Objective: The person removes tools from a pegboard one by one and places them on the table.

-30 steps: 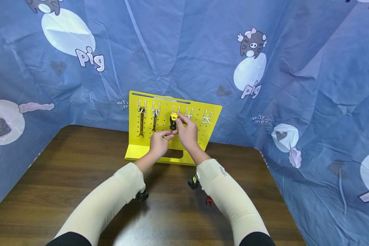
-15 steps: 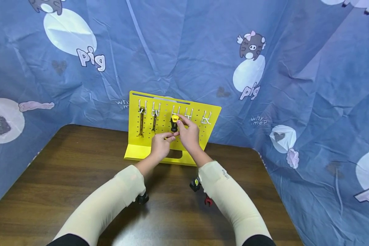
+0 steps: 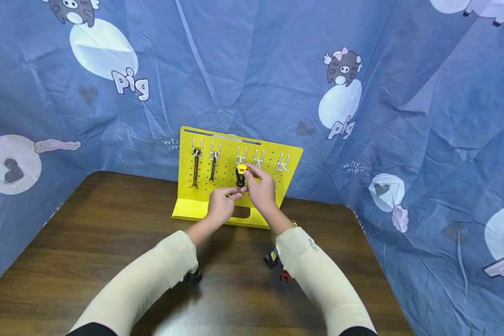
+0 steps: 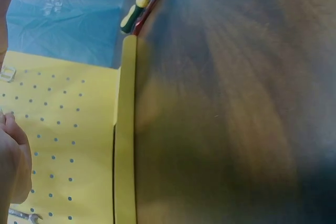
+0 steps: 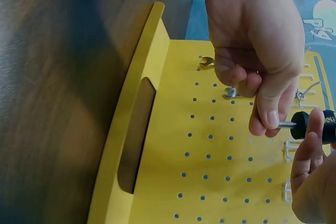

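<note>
Both hands hold a screwdriver [image 3: 241, 176] with a yellow and black handle, upright in front of the yellow pegboard [image 3: 185, 186]. My left hand [image 3: 220, 205] pinches its metal shaft below the handle, between thumb and finger; the right wrist view shows this pinch clearly. My right hand [image 3: 262, 190] grips the handle [image 5: 300, 125] from the right side. Just behind and above the yellow handle end is a double wire hook [image 3: 241, 156]. Two wrenches hang on the left hooks, a longer wrench [image 3: 195, 169] and a shorter wrench [image 3: 213, 166].
Two more wire hooks, a middle hook [image 3: 258, 158] and a right hook [image 3: 283, 162], hold nothing. On the brown table [image 3: 231, 298], a red wrench end [image 3: 285, 276] shows beside the right sleeve. Another screwdriver [image 4: 135, 13] lies beyond the board's end. A blue curtain [image 3: 269, 84] hangs behind.
Both hands have lowered the screwdriver slightly, so more of the hook behind it shows. The head view has shifted a little. The hanging wrenches stay in place.
</note>
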### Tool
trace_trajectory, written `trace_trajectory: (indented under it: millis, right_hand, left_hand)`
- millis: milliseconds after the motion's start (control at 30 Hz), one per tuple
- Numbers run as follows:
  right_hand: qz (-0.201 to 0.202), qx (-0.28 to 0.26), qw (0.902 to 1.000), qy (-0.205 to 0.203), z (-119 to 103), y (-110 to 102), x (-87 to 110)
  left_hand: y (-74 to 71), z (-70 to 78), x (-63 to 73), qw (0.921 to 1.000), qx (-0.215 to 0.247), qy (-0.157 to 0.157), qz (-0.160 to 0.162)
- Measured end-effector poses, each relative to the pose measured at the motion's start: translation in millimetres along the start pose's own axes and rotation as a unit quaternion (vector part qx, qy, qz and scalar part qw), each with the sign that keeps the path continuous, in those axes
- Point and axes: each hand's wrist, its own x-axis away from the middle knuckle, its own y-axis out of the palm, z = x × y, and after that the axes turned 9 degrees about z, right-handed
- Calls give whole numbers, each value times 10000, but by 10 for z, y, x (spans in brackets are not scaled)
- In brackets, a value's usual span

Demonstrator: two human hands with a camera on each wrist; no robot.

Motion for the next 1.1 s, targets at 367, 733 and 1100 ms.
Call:
trace_trajectory:
  millis: [367, 733, 1100]
  right_hand:
    - [-446, 368, 9979, 301, 264, -457, 140]
    - [-840, 464, 9942, 477, 620, -899, 287]
    - [-1072, 99, 9793, 1714, 875, -1264, 445]
  left_hand:
    - [234, -66, 348, 9964, 432, -27, -732]
    - [413, -109, 769, 9816, 712, -578, -1674]
    - [613, -165, 1057, 9552, 1054, -1079, -2546]
